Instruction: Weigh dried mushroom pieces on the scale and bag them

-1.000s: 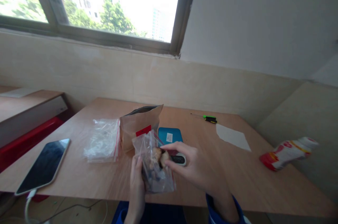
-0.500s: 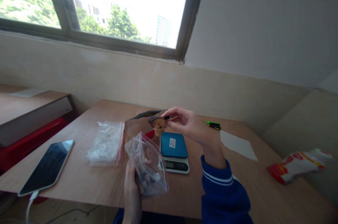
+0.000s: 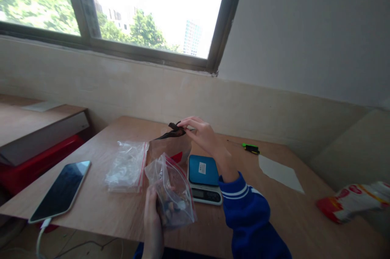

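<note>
My left hand grips the bottom of a clear zip bag with a red seal and mixed snack pieces inside, held upright at the table's near edge. My right hand, in a blue sleeve, reaches over the open mouth of a brown paper bag standing just behind. Its fingertips pinch a small dark bit at the bag's rim; I cannot make out what it is. A small scale with a blue top sits under my right forearm, nothing on it.
A pile of clear zip bags lies left of the paper bag. A phone on a cable rests at the wooden table's left edge. Far right: green screwdriver, white paper, red-and-white packet. A lower bench stands left.
My right hand took a brownish piece out of the zip bag, lifted it and carried it back over the paper bag's mouth. The piece no longer shows. The left hand kept hold of the zip bag.
</note>
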The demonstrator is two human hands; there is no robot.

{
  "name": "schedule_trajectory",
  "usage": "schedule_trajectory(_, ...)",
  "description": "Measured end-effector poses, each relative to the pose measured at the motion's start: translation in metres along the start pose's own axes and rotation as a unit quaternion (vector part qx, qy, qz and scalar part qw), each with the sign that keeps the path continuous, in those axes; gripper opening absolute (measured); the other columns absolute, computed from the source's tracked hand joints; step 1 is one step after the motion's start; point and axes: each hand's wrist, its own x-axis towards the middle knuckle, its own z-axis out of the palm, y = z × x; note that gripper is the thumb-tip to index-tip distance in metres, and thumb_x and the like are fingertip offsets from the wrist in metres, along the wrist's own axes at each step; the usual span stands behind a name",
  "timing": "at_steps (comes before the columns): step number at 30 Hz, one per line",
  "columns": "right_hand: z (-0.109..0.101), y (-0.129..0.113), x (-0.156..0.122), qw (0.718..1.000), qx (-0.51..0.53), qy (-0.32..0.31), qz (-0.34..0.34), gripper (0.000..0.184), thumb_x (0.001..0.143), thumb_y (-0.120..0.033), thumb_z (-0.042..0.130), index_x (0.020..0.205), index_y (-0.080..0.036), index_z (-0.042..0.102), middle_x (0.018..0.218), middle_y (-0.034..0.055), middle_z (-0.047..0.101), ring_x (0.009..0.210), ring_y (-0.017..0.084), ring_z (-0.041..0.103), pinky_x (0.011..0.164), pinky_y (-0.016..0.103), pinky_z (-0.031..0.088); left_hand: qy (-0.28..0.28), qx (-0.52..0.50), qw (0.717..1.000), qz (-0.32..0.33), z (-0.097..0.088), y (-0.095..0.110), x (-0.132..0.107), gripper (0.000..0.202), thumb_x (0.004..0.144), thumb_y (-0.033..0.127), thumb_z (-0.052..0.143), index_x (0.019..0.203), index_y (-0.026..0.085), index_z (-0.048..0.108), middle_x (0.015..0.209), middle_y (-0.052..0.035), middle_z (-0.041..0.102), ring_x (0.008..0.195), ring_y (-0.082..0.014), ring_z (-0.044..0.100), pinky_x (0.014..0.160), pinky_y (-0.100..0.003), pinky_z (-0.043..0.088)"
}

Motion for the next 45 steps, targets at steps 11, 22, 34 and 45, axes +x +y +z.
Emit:
schedule_trajectory(11,-0.008,-0.004,-0.009,0.997,0.047,0.04,0.044,0.021,0.091,-0.017,0.054,0.1,-0.025,0.07,0.106,0.003,0.069,0.104,0.017,0.063,0.092,0.032,0.05,0.008,0.015,1.0,-0.008,-0.001,0.0,0.0,0.06,0.065,0.063,0.067,0.101,0.016,0.065,0.077,-0.0043,0.071,0.064,-0.02,0.067,0.058,-0.03,0.054)
schedule_trajectory(22,0.006,0.002,-0.008,0.99,0.107,0.041,0.079,0.022,0.088,-0.013,0.052,0.099,-0.023,0.069,0.104,0.0019,0.071,0.099,0.015,0.065,0.088,0.03,0.052,0.011,0.047,0.998,0.038,-0.001,0.0,0.0,0.06,0.068,0.064,0.064,0.102,0.015,0.065,0.079,-0.0037,0.07,0.062,-0.0162,0.062,0.056,-0.026,0.051)
schedule_trajectory(34,0.0,0.009,-0.012,0.985,0.099,0.029,0.14,0.016,0.085,-0.014,0.054,0.096,-0.02,0.064,0.097,0.0034,0.07,0.092,0.015,0.066,0.084,0.03,0.052,0.0,0.031,0.998,0.046,-0.003,-0.003,0.002,0.054,0.07,0.061,0.065,0.1,0.017,0.066,0.083,-0.0029,0.069,0.068,-0.0168,0.064,0.062,-0.026,0.053)
schedule_trajectory(45,-0.006,0.01,-0.014,0.994,-0.022,-0.038,0.101,0.036,0.077,0.0,0.043,0.1,-0.016,0.065,0.108,0.0076,0.067,0.108,0.019,0.058,0.1,0.036,0.042,0.004,0.042,0.998,0.055,-0.003,-0.001,0.002,0.05,0.073,0.06,0.063,0.098,0.017,0.066,0.085,-0.0031,0.069,0.074,-0.0168,0.065,0.067,-0.025,0.053)
